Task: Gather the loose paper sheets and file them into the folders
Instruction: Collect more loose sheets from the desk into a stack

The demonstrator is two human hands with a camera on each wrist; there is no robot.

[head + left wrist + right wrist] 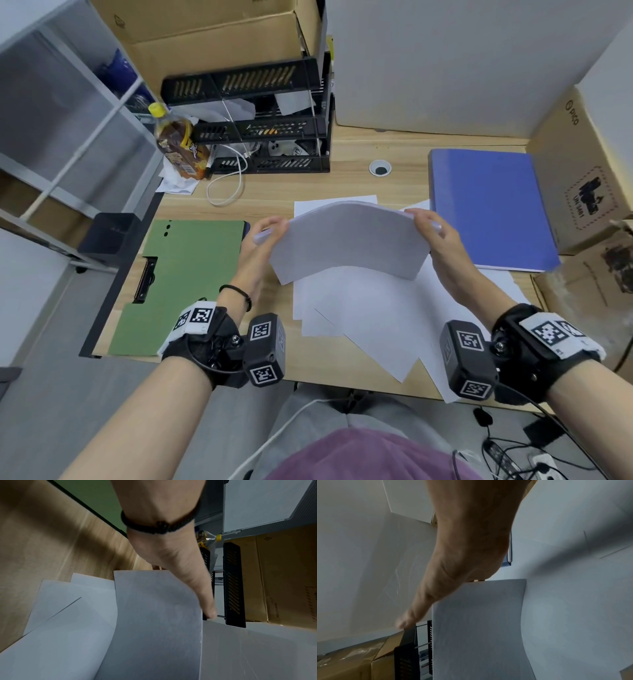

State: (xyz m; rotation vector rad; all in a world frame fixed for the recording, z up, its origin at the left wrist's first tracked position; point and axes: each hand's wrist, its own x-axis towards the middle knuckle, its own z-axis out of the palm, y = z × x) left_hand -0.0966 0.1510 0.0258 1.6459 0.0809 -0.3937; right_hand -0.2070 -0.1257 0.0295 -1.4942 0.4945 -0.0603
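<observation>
A stack of white paper sheets (349,240) (157,622) (477,622) is held above the desk, bowed upward in the middle. My left hand (265,229) grips its left edge, thumb (205,601) along the top. My right hand (430,222) grips its right edge, thumb (419,608) stretched over it. Several loose sheets (370,315) (68,615) lie fanned out on the desk under the stack. An open green folder (185,274) with a black clip lies at the left. A shut blue folder (493,209) lies at the right.
The wooden desk (308,185) holds a black stacked tray rack (260,116), a brown drink bottle (178,144) and a white cable (226,185) at the back left. Cardboard boxes (582,164) stand at the right edge and behind the rack.
</observation>
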